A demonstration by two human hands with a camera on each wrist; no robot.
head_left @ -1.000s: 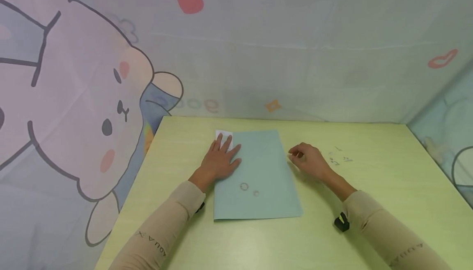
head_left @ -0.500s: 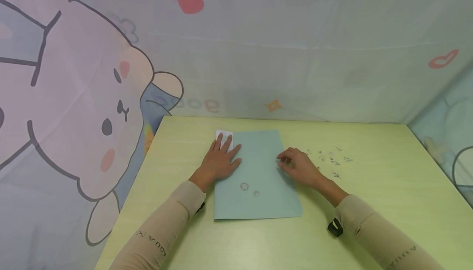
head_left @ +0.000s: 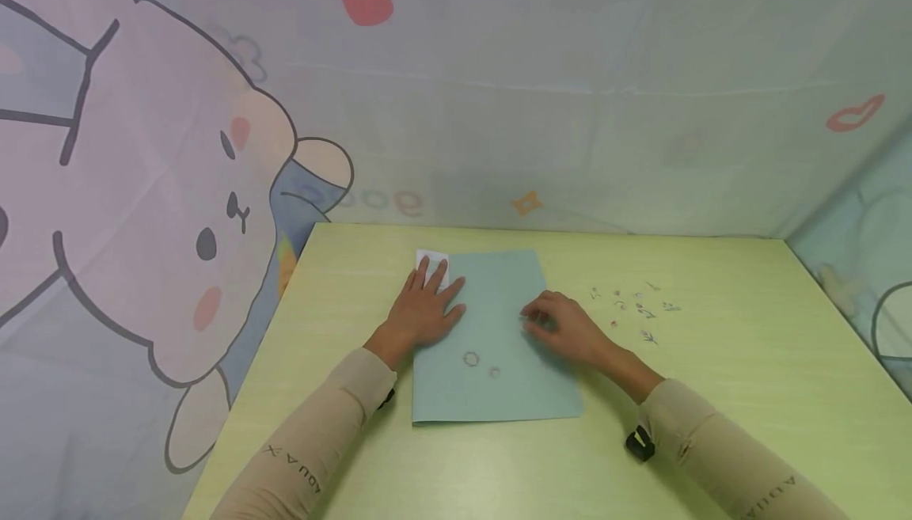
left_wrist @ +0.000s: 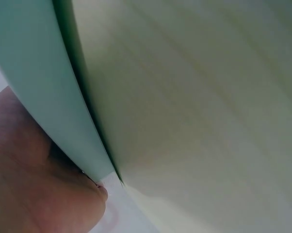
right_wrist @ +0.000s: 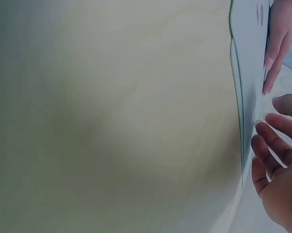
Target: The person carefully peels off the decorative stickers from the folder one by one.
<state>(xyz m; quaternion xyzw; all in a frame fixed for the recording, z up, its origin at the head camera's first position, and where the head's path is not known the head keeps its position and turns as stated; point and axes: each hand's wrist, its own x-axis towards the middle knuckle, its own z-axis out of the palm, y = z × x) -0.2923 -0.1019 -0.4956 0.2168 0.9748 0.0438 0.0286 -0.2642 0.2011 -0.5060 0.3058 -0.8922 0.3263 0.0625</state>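
Note:
A pale teal sheet of paper (head_left: 499, 393) lies flat on the yellow-green table (head_left: 748, 393). My left hand (head_left: 427, 306) presses flat on its upper left corner, fingertips reaching a small white slip (head_left: 431, 257). My right hand (head_left: 563, 326) hovers low over the sheet's right half with fingers curled toward the thumb; whether it pinches anything is too small to see. Two small round stickers (head_left: 471, 359) sit on the sheet. In the left wrist view the sheet's edge (left_wrist: 34, 87) lifts over my left hand (left_wrist: 34, 194). The right wrist view shows my right hand (right_wrist: 277, 165) beside the sheet (right_wrist: 248, 48).
Several tiny stickers (head_left: 641, 310) are scattered on the table right of the sheet. A printed fabric backdrop (head_left: 178, 187) with a cartoon animal closes off the left and far sides. A black wrist device (head_left: 639, 442) sits at my right cuff.
My right hand has moved left from the scattered stickers to above the sheet's right half, uncovering more stickers. The left hand and the sheet have stayed still.

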